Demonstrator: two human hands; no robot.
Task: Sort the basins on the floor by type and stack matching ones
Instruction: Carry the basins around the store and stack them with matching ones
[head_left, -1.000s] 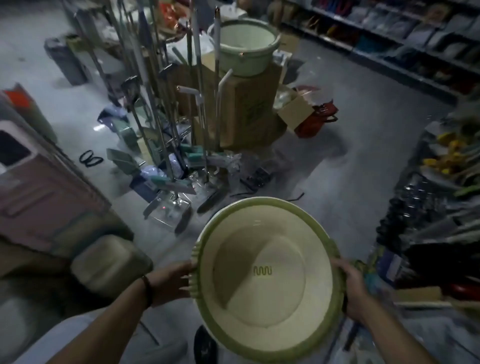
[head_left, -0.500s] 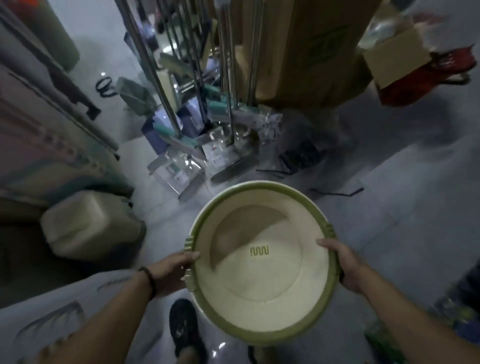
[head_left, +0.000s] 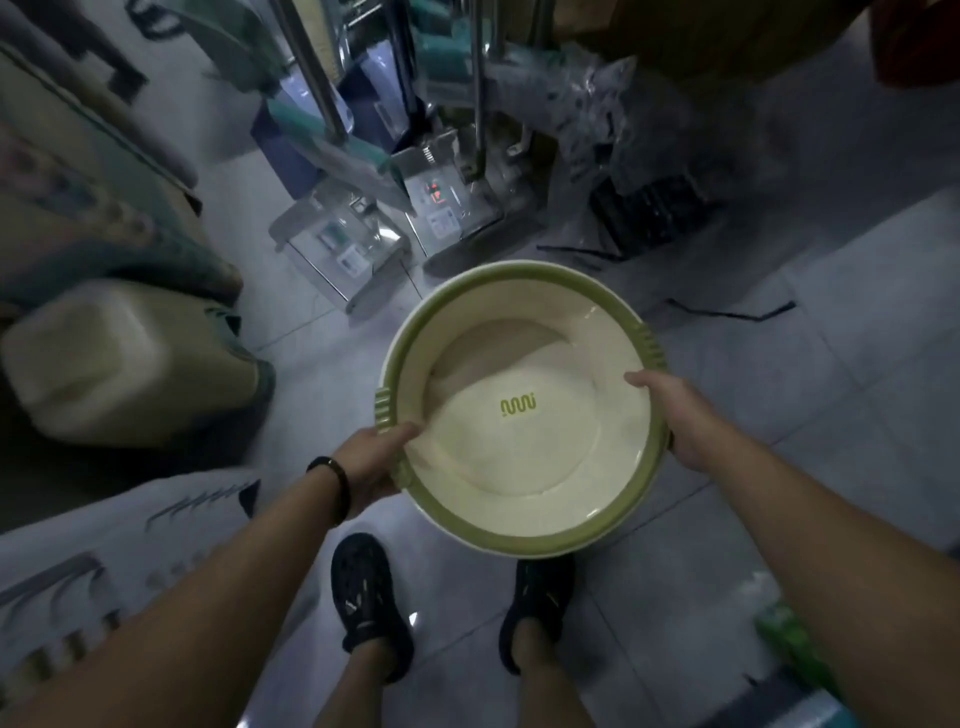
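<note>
I hold a round cream basin (head_left: 519, 447) with an olive-green rim and a small green squiggle logo on its bottom. It hangs above the tiled floor, just in front of my feet. My left hand (head_left: 376, 460) grips the rim at its left edge, thumb over the lip. My right hand (head_left: 675, 415) grips the right edge, thumb inside the basin. The fingers under the rim are hidden. No other basin shows in this view.
Mop heads and metal poles (head_left: 395, 171) crowd the floor ahead. A pale plastic container (head_left: 130, 364) lies at the left beside stacked boxes. A printed sack (head_left: 104, 561) sits at lower left. Black straps (head_left: 727, 312) lie on the tiles at right. My black shoes (head_left: 369, 597) stand below the basin.
The view has tilted further down, so my feet now show and the green basin on the carton is out of frame. The basin stays gripped by both hands, lower over the floor.
</note>
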